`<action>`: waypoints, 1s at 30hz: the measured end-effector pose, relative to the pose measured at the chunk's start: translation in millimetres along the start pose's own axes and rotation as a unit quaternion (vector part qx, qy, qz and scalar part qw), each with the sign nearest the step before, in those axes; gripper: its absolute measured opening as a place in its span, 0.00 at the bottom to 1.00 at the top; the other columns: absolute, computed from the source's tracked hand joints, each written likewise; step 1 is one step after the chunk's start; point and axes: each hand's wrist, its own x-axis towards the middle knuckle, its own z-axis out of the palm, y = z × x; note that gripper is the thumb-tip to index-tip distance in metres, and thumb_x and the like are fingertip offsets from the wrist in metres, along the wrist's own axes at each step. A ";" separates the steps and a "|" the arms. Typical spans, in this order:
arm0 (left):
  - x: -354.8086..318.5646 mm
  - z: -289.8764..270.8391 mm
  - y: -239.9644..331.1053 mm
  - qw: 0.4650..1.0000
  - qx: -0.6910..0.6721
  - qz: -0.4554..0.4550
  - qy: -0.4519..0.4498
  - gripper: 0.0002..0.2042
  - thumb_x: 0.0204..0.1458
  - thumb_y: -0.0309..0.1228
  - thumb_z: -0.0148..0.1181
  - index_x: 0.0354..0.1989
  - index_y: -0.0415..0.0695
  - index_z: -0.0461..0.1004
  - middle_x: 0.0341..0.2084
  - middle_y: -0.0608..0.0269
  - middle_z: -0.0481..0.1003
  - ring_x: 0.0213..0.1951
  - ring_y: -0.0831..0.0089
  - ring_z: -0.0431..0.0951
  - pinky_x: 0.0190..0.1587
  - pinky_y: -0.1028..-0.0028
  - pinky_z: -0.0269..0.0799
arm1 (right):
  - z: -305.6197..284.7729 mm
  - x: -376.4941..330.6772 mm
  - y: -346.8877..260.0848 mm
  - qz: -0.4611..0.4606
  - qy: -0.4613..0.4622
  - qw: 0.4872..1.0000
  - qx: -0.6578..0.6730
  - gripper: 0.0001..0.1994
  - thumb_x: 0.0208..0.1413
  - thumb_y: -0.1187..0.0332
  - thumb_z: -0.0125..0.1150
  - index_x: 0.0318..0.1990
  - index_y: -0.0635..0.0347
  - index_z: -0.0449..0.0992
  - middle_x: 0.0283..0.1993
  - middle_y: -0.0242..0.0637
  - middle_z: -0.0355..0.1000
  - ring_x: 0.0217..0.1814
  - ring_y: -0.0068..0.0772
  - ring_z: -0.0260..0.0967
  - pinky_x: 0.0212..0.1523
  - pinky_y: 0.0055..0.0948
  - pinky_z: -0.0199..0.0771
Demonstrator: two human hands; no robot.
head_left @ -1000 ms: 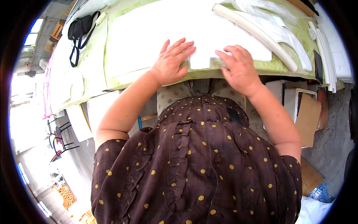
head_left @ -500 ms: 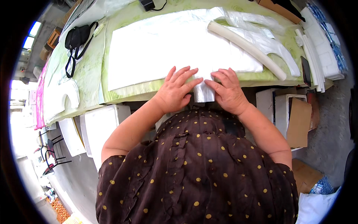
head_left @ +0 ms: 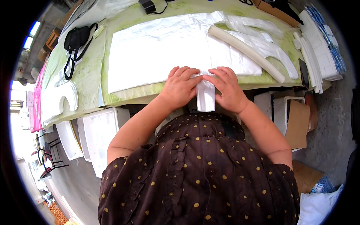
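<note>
A narrow folded strip of white plastic film (head_left: 206, 98) hangs over the table's front edge, straight before my body. At its upper end my left hand (head_left: 179, 87) has its fingers curled onto the left side. My right hand (head_left: 228, 89) grips the same end from the right, thumb below. The fingertips of both hands almost meet over the film. Just beyond them lies a wide stack of flat white plastic sheets (head_left: 153, 56). A long pale roll or tube (head_left: 247, 54) rests slantwise on the stack's right part.
The green patterned tablecloth (head_left: 92, 71) carries a black bag (head_left: 77, 39) at left, a black adapter (head_left: 147, 6) at the back and a dark phone-like slab (head_left: 303, 73) at right. White foam boxes (head_left: 101, 135) stand below, and an open cardboard flap (head_left: 299, 123) juts out at right.
Both hands have drawn closer together, their fingers now curled at the film's upper end. The film strip hangs lower toward my body. The whole view has shifted slightly.
</note>
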 end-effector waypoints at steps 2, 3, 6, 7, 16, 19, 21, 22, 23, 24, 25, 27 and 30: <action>-0.1 -1.1 -1.7 1.000 -0.015 -0.001 -0.010 0.20 0.53 0.29 0.61 0.56 0.52 0.78 0.56 0.64 0.74 0.60 0.60 0.71 0.67 0.52 0.58 | 0.4 6.9 5.3 -0.005 0.009 1.000 -0.008 0.25 0.41 0.74 0.69 0.52 0.50 0.79 0.59 0.36 0.71 0.60 0.48 0.65 0.63 0.44 0.65; -0.4 -2.3 -2.5 1.000 -0.022 -0.001 -0.015 0.19 0.53 0.29 0.61 0.56 0.52 0.78 0.55 0.64 0.74 0.59 0.60 0.71 0.67 0.53 0.58 | -0.9 10.3 6.2 -0.008 0.010 1.000 -0.003 0.22 0.42 0.73 0.68 0.50 0.51 0.80 0.57 0.36 0.72 0.58 0.48 0.66 0.61 0.43 0.66; -1.4 -4.5 -4.9 0.998 -0.067 -0.006 -0.014 0.20 0.52 0.31 0.62 0.57 0.51 0.78 0.54 0.62 0.75 0.58 0.58 0.72 0.66 0.55 0.59 | -1.3 16.9 13.7 -0.013 0.006 1.000 0.027 0.15 0.44 0.72 0.67 0.42 0.52 0.81 0.49 0.36 0.76 0.51 0.47 0.70 0.55 0.42 0.69; -0.3 -5.0 -5.3 0.996 -0.085 -0.023 -0.009 0.21 0.52 0.31 0.63 0.57 0.51 0.77 0.54 0.61 0.74 0.58 0.59 0.72 0.65 0.56 0.60 | 0.5 16.6 20.1 -0.013 0.001 0.999 0.045 0.12 0.45 0.72 0.67 0.41 0.53 0.81 0.46 0.36 0.77 0.49 0.47 0.71 0.53 0.42 0.70; 12.2 4.0 -5.9 0.976 -0.140 -0.159 0.042 0.33 0.54 0.36 0.66 0.70 0.45 0.62 0.35 0.66 0.81 0.42 0.65 0.80 0.58 0.58 0.64 | 3.9 29.8 8.7 0.262 -0.050 0.953 0.142 0.08 0.55 0.67 0.62 0.37 0.62 0.79 0.33 0.45 0.77 0.36 0.50 0.71 0.40 0.43 0.71; 18.1 6.8 -6.8 0.972 -0.130 -0.193 0.030 0.37 0.53 0.35 0.68 0.70 0.38 0.59 0.33 0.65 0.81 0.37 0.68 0.82 0.58 0.62 0.66 | 5.7 33.6 7.2 0.336 -0.031 0.921 0.194 0.10 0.56 0.66 0.61 0.38 0.65 0.78 0.32 0.46 0.77 0.34 0.49 0.73 0.38 0.41 0.73; 23.2 2.1 -5.9 0.969 -0.136 -0.205 0.013 0.40 0.53 0.35 0.68 0.72 0.36 0.56 0.32 0.65 0.82 0.35 0.68 0.82 0.56 0.62 0.68 | 9.9 32.4 7.4 0.374 0.011 0.894 0.246 0.11 0.56 0.65 0.60 0.38 0.66 0.78 0.32 0.47 0.78 0.33 0.46 0.75 0.38 0.39 0.74; 25.7 -0.5 -5.3 0.968 -0.138 -0.211 0.005 0.41 0.53 0.35 0.68 0.72 0.35 0.54 0.31 0.65 0.82 0.34 0.68 0.82 0.55 0.62 0.69 | 10.6 32.4 9.4 0.381 0.003 0.894 0.237 0.11 0.57 0.65 0.60 0.39 0.67 0.77 0.32 0.47 0.78 0.34 0.44 0.75 0.39 0.38 0.74; 27.9 -1.7 -5.0 0.963 -0.155 -0.222 0.001 0.42 0.52 0.35 0.69 0.73 0.35 0.53 0.31 0.64 0.81 0.34 0.67 0.82 0.54 0.63 0.70 | 11.2 33.3 12.4 0.388 -0.004 0.893 0.227 0.12 0.57 0.65 0.60 0.39 0.67 0.77 0.33 0.46 0.78 0.34 0.42 0.76 0.39 0.37 0.75; 29.9 -3.3 -4.6 0.958 -0.171 -0.232 -0.003 0.43 0.52 0.35 0.69 0.73 0.35 0.51 0.31 0.63 0.81 0.34 0.67 0.82 0.52 0.63 0.71 | 11.9 34.6 14.8 0.393 -0.011 0.893 0.218 0.12 0.57 0.65 0.60 0.40 0.67 0.77 0.33 0.46 0.79 0.35 0.41 0.76 0.40 0.36 0.75; 31.6 -4.1 -4.6 0.952 -0.186 -0.243 -0.007 0.44 0.52 0.36 0.69 0.74 0.35 0.50 0.31 0.63 0.81 0.34 0.66 0.82 0.51 0.63 0.73 | 13.0 35.4 16.8 0.397 -0.008 0.893 0.212 0.12 0.57 0.65 0.60 0.40 0.67 0.77 0.33 0.45 0.79 0.34 0.41 0.76 0.40 0.36 0.75; 34.3 -2.6 -6.6 0.961 -0.171 -0.216 -0.006 0.46 0.50 0.35 0.70 0.74 0.35 0.49 0.32 0.60 0.82 0.35 0.64 0.82 0.49 0.64 0.74 | 15.6 36.7 20.0 0.403 0.000 0.893 0.200 0.12 0.57 0.65 0.60 0.40 0.67 0.77 0.33 0.45 0.78 0.34 0.40 0.75 0.39 0.36 0.74; 36.1 -0.8 -8.4 0.961 -0.188 -0.202 -0.023 0.47 0.50 0.36 0.69 0.75 0.38 0.48 0.34 0.63 0.81 0.38 0.65 0.81 0.55 0.61 0.68 | 18.3 37.5 20.5 0.411 0.009 0.882 0.230 0.11 0.58 0.65 0.61 0.40 0.66 0.77 0.32 0.42 0.79 0.34 0.37 0.75 0.40 0.34 0.75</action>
